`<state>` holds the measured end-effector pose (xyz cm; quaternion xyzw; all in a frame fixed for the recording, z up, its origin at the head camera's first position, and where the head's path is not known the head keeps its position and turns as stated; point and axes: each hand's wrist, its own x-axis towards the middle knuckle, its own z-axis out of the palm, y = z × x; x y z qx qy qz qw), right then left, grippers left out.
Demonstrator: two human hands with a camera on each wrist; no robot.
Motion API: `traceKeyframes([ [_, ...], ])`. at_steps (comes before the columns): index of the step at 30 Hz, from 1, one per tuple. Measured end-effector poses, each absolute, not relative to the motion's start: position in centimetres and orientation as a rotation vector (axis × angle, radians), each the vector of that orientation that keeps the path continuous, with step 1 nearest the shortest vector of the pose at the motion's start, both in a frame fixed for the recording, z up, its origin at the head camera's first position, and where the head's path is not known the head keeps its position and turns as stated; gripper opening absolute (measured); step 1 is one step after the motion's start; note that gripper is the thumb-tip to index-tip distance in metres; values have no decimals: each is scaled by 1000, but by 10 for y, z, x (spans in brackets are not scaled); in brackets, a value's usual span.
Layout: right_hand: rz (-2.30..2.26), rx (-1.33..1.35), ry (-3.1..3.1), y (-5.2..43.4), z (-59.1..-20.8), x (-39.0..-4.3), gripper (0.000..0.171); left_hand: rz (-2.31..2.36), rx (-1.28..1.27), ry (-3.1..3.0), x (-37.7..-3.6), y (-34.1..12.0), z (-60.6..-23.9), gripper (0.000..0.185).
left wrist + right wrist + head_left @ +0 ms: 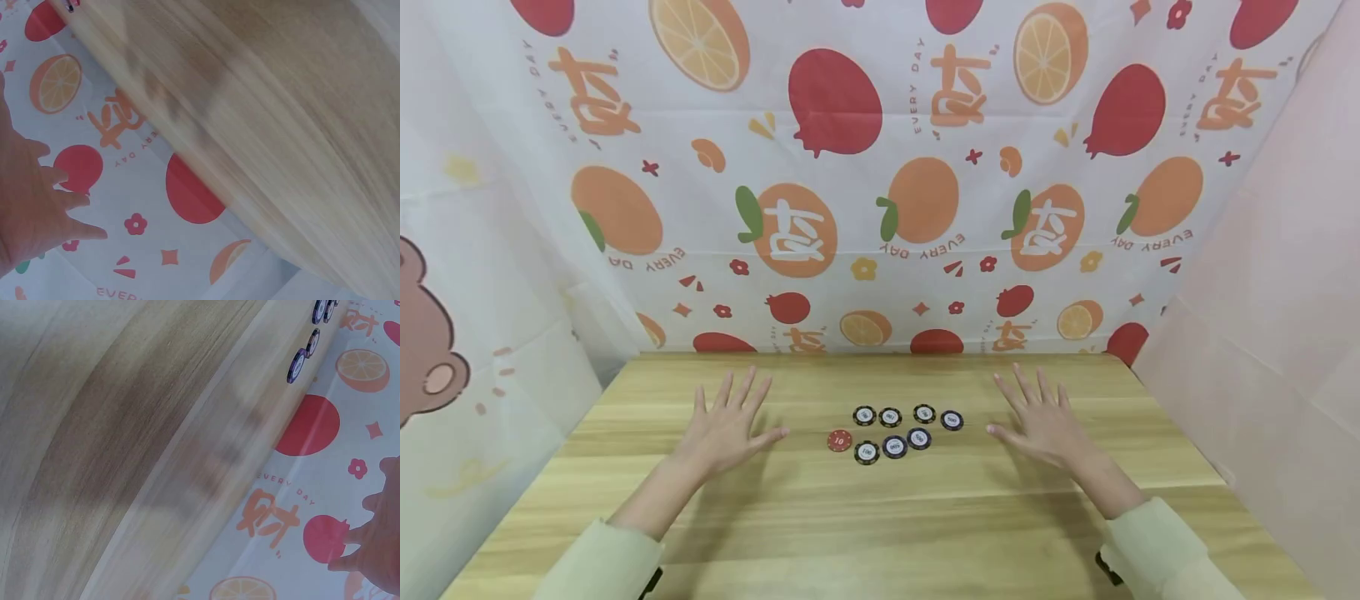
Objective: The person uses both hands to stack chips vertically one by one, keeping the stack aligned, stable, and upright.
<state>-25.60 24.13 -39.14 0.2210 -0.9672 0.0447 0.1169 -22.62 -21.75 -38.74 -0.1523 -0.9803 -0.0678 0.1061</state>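
Several round poker chips lie flat in two short rows on the wooden table (880, 517): a red chip (839, 440) at the left end, black chips (865, 415) and dark blue chips (952, 420) beside it. My left hand (727, 429) hovers flat with fingers spread, left of the chips and holding nothing. My right hand (1041, 417) is spread the same way to their right. In the left wrist view the left hand (31, 212) shows its splayed fingers. The right wrist view catches the right hand (378, 550) and a few chips (297, 365) edge-on.
A fruit-printed cloth (880, 167) hangs behind the table, with pale cloth walls on the left (475, 333) and right (1270, 292). Pale green sleeves (1157, 554) cover both forearms. Bare wood stretches in front of the chips.
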Motion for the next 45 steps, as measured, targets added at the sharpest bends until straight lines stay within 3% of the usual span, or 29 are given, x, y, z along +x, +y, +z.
traceKeyframes([
  [18,140,766,-2818,221,-388,-257,82,-162,-513,-2893,-231,-202,-385,86],
  [29,102,933,-2781,189,-392,-257,81,-195,-708,-2782,-236,-183,-393,85],
  [45,315,1109,-2797,133,-405,-262,64,-460,-961,-2741,-250,-137,-412,51],
])
